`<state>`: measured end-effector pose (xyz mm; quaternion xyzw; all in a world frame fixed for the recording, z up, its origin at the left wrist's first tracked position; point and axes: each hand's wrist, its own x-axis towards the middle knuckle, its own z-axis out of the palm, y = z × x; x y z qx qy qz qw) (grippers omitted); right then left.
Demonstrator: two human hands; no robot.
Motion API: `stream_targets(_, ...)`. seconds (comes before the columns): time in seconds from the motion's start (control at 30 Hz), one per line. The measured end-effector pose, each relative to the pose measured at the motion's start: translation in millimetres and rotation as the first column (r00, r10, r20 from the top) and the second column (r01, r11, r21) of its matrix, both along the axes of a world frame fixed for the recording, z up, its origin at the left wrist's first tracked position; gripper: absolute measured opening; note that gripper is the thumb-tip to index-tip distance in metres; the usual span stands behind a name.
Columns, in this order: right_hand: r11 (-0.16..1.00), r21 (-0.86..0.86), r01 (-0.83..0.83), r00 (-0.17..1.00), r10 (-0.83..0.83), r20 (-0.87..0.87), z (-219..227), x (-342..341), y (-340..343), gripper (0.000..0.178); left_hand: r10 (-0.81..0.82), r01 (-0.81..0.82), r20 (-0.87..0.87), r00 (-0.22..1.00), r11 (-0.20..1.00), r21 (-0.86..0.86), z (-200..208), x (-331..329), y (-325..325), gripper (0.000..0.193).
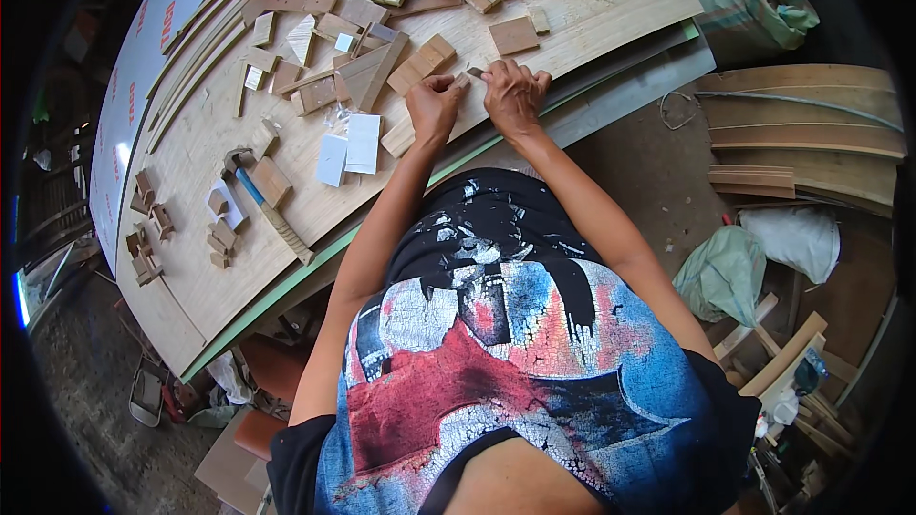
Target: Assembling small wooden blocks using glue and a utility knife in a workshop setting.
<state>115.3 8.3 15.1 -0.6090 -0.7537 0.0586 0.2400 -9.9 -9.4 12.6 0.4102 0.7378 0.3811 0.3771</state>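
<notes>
Near the front edge of the plywood tabletop (pixel 572 24), my left hand (pixel 432 111) is closed on a pale wooden strip (pixel 399 139). One end of the strip shows below my wrist, the other by my fingertips. Just to the right, my right hand (pixel 516 95) is closed, its fingers curled at the strip's far end. A small dark edge shows at its fingertips; its kind is too small to tell. Beyond my left hand lie joined brown wood blocks (pixel 424 62). A flat brown block (pixel 513 35) sits beyond my right hand.
Many wood offcuts cover the middle of the table, beside long thin strips (pixel 196 62). White rectangular pieces (pixel 363 143) lie left of my hands. A hammer (pixel 262 200) rests near the front edge. Sacks (pixel 722 272) and curved boards (pixel 801 114) stand at right.
</notes>
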Motion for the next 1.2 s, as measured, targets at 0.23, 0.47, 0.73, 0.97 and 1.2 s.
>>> stream_targets(0.23,0.997,0.048,-0.061,0.991,0.066,-0.114,5.3,0.7,-0.2,0.009,0.018,-0.018,0.002,1.0,1.0,-0.007,-6.5,-3.1,0.3,0.023)
stream_targets(0.47,0.999,-0.034,0.011,1.0,-0.012,-0.021,-2.6,4.2,1.5,0.01,0.034,-0.034,0.041,0.999,0.999,-0.011,-5.6,-3.0,-0.2,0.021)
stream_targets(0.73,0.997,-0.048,-0.058,0.989,0.05,-0.14,-1.9,0.2,-3.4,0.006,0.048,-0.035,0.217,0.975,0.997,-0.062,-0.7,-2.4,-0.3,0.026)
stream_targets(0.97,0.989,-0.056,-0.134,0.981,0.124,-0.151,-3.4,0.2,-5.4,0.009,0.018,0.004,0.447,0.894,0.999,-0.048,-4.6,-6.6,2.0,0.023)
stream_targets(1.2,0.987,-0.01,-0.162,0.963,0.156,-0.218,-6.9,0.8,-5.8,0.01,0.123,-0.115,0.597,0.792,0.992,-0.051,3.0,-0.3,2.5,0.017)
